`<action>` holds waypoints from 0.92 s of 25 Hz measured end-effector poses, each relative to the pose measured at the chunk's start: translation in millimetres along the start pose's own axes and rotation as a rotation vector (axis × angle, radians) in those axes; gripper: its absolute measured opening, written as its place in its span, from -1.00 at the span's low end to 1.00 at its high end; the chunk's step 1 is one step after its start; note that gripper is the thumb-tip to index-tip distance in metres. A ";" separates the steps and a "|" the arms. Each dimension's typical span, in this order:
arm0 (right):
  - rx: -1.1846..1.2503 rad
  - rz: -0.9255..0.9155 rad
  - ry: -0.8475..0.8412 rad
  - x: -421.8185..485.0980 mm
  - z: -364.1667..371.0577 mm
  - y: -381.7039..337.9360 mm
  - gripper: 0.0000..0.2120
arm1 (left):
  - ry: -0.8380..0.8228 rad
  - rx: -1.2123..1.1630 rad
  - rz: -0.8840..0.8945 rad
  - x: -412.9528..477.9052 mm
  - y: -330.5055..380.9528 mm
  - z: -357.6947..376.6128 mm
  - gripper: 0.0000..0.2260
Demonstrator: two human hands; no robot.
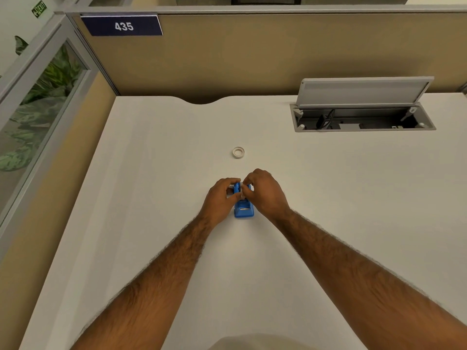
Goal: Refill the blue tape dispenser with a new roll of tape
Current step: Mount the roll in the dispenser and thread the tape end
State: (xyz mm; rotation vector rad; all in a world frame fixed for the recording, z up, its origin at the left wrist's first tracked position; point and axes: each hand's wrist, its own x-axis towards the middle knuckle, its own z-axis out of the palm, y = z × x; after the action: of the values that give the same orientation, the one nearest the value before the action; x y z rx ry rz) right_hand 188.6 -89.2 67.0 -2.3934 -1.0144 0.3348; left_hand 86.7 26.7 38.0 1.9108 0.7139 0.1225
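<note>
Head cam: clamping left hand (219,201) & right hand (265,193) round blue tape dispenser (244,211), far end; tape roll (238,152) apart on desk (164,168).

Both hands are working at the blue tape dispenser (243,210) on the white desk (164,173): the left hand (220,200) is curling its fingers (230,181) round the far end, and the right hand (266,194) is pinching the same end from the other side. A roll of tape (238,152) is lying flat beyond the fingertips, well apart. An open cable hatch (361,121) is sitting farther off, right of the right fingers.
</note>
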 end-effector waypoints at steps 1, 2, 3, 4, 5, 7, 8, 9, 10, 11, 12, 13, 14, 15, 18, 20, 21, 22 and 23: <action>-0.027 0.000 -0.005 1.7 -0.3 -0.8 -0.81 | -0.002 -0.002 -0.012 0.9 1.2 -1.1 -0.63; -0.059 -0.003 -0.011 3.9 -0.3 -2.1 -0.80 | -0.009 0.001 -0.022 2.0 2.2 -2.1 -0.63; -0.085 -0.007 -0.017 6.4 -0.2 -3.5 -0.80 | -0.017 0.007 -0.029 2.8 3.4 -2.9 -0.63; -0.102 -0.013 -0.022 9.3 -0.1 -4.7 -0.80 | -0.024 0.013 -0.033 3.4 4.5 -3.6 -0.64; -0.115 -0.016 -0.027 11.8 0.0 -6.0 -0.79 | -0.029 0.017 -0.036 3.2 5.6 -4.3 -0.65; -0.135 -0.016 -0.035 15.4 0.3 -7.5 -0.79 | -0.038 0.016 -0.034 3.1 6.8 -4.9 -0.66; -0.134 -0.013 -0.037 16.0 0.2 -7.3 -0.79 | -0.041 0.016 -0.032 3.2 6.8 -4.5 -0.65; -0.123 -0.009 -0.037 15.5 -0.1 -6.5 -0.79 | -0.041 0.021 -0.030 2.7 6.5 -4.0 -0.64; -0.108 -0.012 -0.034 13.8 -0.4 -5.3 -0.79 | -0.040 0.031 -0.028 2.4 6.5 -3.5 -0.63; -0.097 -0.022 -0.030 11.5 -0.8 -4.2 -0.79 | -0.041 0.042 -0.026 2.2 6.5 -3.3 -0.62; -0.093 -0.038 -0.024 9.0 -1.2 -3.1 -0.80 | -0.044 0.051 -0.024 2.5 6.4 -3.3 -0.61; -0.093 -0.054 -0.018 6.2 -1.6 -2.5 -0.80 | -0.049 0.060 -0.024 2.8 6.1 -3.5 -0.59; -0.097 -0.065 -0.011 3.9 -2.0 -2.1 -0.80 | -0.054 0.069 -0.023 3.0 5.9 -3.6 -0.58; -0.106 -0.074 -0.004 2.2 -2.4 -2.0 -0.80 | -0.056 0.081 -0.020 2.8 6.1 -3.5 -0.57; -0.145 -0.091 0.001 3.2 -2.4 -4.4 -0.81 | -0.044 0.135 0.002 2.6 7.7 -2.6 -0.59; -0.159 -0.088 -0.006 7.6 -2.5 -6.5 -0.81 | -0.039 0.157 0.015 1.8 8.8 -2.2 -0.58; -0.164 -0.083 -0.013 10.3 -2.5 -7.2 -0.81 | -0.039 0.163 0.019 1.3 9.6 -2.3 -0.58; -0.168 -0.075 -0.022 12.4 -2.6 -7.5 -0.80 | -0.040 0.168 0.024 1.2 10.2 -2.4 -0.58; -0.168 -0.064 -0.031 13.6 -2.7 -7.5 -0.79 | -0.041 0.172 0.026 1.0 10.9 -2.3 -0.57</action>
State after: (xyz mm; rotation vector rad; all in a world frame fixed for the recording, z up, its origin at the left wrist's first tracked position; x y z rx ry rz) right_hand 194.6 -75.9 73.0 -2.5045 -1.1720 0.2736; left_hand 91.2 26.0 48.2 2.0807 0.6904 0.0397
